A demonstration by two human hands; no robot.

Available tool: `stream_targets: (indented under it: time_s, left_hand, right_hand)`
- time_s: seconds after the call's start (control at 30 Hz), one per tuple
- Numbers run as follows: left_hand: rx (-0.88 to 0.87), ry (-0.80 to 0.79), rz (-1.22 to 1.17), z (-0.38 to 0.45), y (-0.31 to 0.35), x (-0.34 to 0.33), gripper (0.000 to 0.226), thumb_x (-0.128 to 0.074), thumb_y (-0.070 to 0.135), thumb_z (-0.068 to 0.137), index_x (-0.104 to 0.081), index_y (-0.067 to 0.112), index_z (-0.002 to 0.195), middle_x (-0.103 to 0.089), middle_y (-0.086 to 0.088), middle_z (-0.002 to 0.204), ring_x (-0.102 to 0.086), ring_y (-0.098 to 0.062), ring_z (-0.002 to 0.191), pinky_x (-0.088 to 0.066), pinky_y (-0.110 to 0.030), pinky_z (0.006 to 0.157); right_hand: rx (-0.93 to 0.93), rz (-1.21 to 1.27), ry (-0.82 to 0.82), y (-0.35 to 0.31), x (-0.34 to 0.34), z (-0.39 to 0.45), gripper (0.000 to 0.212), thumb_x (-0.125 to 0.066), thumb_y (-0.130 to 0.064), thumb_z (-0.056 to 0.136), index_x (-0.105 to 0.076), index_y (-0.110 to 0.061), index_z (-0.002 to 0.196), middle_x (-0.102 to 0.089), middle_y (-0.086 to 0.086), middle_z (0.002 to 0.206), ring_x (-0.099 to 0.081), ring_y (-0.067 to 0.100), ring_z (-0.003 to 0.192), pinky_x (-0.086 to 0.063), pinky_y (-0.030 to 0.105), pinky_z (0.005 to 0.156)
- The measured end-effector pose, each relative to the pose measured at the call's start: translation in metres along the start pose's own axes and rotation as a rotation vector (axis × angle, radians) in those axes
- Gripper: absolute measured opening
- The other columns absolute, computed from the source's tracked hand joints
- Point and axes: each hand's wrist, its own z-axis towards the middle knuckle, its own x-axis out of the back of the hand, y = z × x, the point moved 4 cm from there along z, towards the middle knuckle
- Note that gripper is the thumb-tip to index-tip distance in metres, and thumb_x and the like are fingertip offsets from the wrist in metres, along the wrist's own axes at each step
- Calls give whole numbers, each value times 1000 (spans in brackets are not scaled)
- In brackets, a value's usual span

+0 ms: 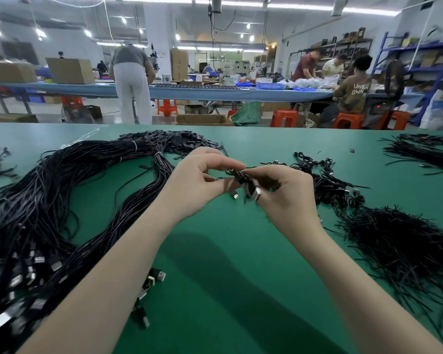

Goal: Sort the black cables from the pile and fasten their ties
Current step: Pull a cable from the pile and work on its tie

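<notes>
Left hand: the left hand (202, 180) was raised above the green tabletop (228, 251), its fingers (225, 163) curled and pinching the left end of a small coiled black cable (242, 178).
Right hand: the right hand (281, 192) faced it, fingers (261, 172) curled round the right side of the same coil; whether a tie was between them could not be told, as that part was blurred.
Cable in hand: it hung between the two hands, just above the tabletop, with silver USB plugs (256, 194) dangling below the fingers.
Long axis: the bundled coil ran roughly left to right, from one pinch to the other; both hands were equally near, so the twist of a tie looked like a job for both.
Unsorted pile: a large mass of long black cables (49, 213) lay well to the left, nearer the left hand.
Done coils: small black bundled cables (327, 180) lay just beyond the right hand.
Ties: a heap of thin black twist ties (399, 246) lay to the right, near the right forearm.
Open room: bare green tabletop showed beneath and in front of the hands; the far edge was well beyond.
Step, judged: fastening the tie on this coil, with many cables left.
</notes>
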Motion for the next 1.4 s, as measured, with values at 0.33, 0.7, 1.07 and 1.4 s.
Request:
stream_targets:
  time_s: [0.33, 0.7, 1.07, 1.4]
  left_hand:
    - [528, 10, -543, -6, -15, -16, 28, -66, 25, 89, -50, 24, 112, -63, 2, 60, -57, -10, 48, -49, -22, 46]
    - [185, -174, -136, -5, -2, -3, 8, -64, 27, 91, -72, 26, 92, -68, 8, 76, -58, -8, 65, -49, -24, 66]
    - [567, -403, 748, -8, -80, 36, 33, -56, 52, 89, -62, 31, 113, -64, 6, 116, -59, -13, 103, -46, -29, 94]
    - [1203, -337, 879, -45, -131, 110, 50, -80, 37, 76, -59, 0, 103, -68, -16, 100, -67, -30, 91, -54, -40, 89]
  right_hand:
    - [550, -326, 97, -17, -7, -13, 6, -68, -2, 81, -71, 1, 78, -65, 11, 70, -61, 29, 63, -51, 35, 64]
    - [284, -96, 150, -11, 1, -7, 5, -73, 0, 76, -75, -3, 80, -71, 4, 72, -62, 15, 66, -49, 22, 67]
    - [-297, -106, 143, 65, 8, 1, 17, -65, -16, 88, -74, -18, 103, -69, -16, 81, -61, -6, 67, -46, 5, 64]
    - [-662, -297, -109, 158, -9, -46, 62, -51, -20, 97, -23, -11, 151, -26, 7, 156, -21, 20, 144, -23, 38, 116]
